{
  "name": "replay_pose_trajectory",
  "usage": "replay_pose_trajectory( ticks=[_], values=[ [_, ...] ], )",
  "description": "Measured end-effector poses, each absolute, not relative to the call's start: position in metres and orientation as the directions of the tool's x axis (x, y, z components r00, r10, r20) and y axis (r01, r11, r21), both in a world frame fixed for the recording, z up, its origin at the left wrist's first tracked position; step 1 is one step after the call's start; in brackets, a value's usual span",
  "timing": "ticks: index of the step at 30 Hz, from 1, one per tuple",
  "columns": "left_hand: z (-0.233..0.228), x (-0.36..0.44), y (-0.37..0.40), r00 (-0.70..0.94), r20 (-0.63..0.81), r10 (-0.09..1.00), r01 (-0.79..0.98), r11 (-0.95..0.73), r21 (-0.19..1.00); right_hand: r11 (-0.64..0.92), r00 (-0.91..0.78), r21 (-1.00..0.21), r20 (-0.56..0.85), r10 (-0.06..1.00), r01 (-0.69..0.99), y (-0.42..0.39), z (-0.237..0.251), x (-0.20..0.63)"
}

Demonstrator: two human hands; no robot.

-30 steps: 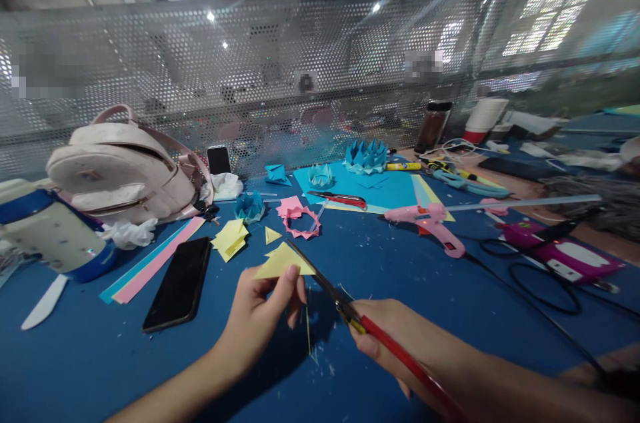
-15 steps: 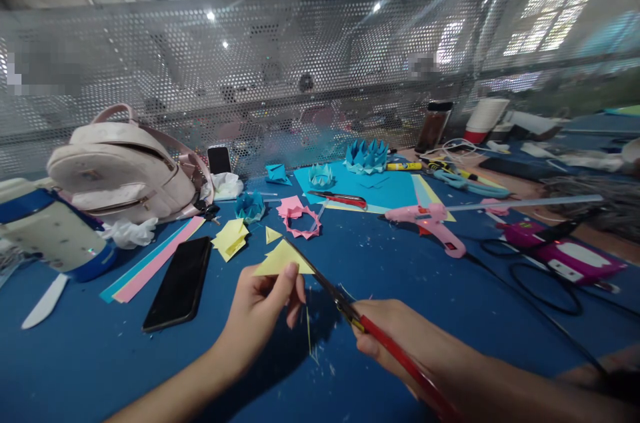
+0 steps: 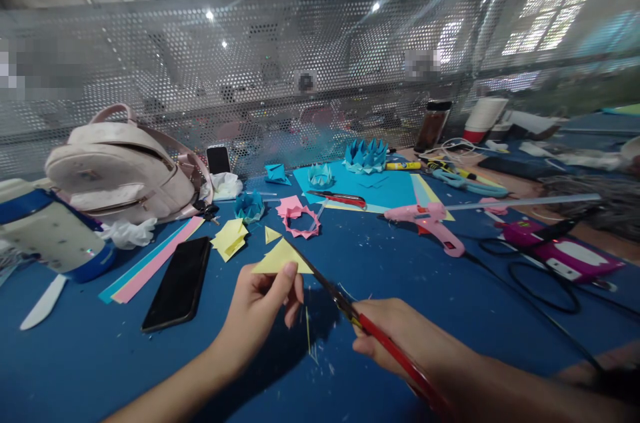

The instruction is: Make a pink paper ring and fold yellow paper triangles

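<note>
Between thumb and fingers, my left hand (image 3: 273, 296) pinches a yellow paper triangle (image 3: 280, 259), its point facing away from me. My right hand (image 3: 395, 330) is wrapped round red-handled scissors (image 3: 345, 306). Their blades lie along the triangle's right edge and look closed or nearly so. Just beyond the triangle is a small folded yellow piece (image 3: 272, 234). A stack of yellow paper squares (image 3: 230, 239) lies to its left, and a ring of folded pink paper (image 3: 302, 221) sits behind. Thin paper trimmings (image 3: 309, 330) are scattered on the table below my hands.
At left are a black phone (image 3: 177, 283), paper strips (image 3: 150, 260), a tumbler (image 3: 55, 230) and a pale backpack (image 3: 120, 170). A pink glue gun (image 3: 430, 220) with its cord lies right, near a purple power strip (image 3: 560, 250). A red cutter (image 3: 340, 198) rests on blue paper (image 3: 395, 190).
Both hands stay almost in place. The scissors still lie along the triangle's right edge, and a small yellow bump at its left edge no longer shows.
</note>
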State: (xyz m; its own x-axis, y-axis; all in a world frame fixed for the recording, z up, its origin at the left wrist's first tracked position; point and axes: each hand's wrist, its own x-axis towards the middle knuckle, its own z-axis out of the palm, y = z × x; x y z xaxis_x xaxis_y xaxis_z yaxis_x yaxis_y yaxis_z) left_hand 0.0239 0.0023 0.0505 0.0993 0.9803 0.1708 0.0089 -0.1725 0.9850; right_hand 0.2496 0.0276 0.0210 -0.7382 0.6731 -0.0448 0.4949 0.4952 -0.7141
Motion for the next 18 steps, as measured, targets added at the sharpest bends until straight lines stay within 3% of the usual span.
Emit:
replay_pose_trajectory(
  ticks=[6, 18],
  values=[
    [0.049, 0.023, 0.001, 0.095, 0.167, 0.981, 0.001, -0.168, 0.986, 0.252, -0.741, -0.882, -0.148, 0.655, 0.399, 0.019, 0.022, 0.252],
    [0.049, 0.027, -0.005, 0.104, 0.173, 0.980, 0.022, -0.176, 0.984, 0.318, -0.751, -0.887, -0.048, 0.659, 0.335, 0.014, 0.028, 0.252]
  ],
)
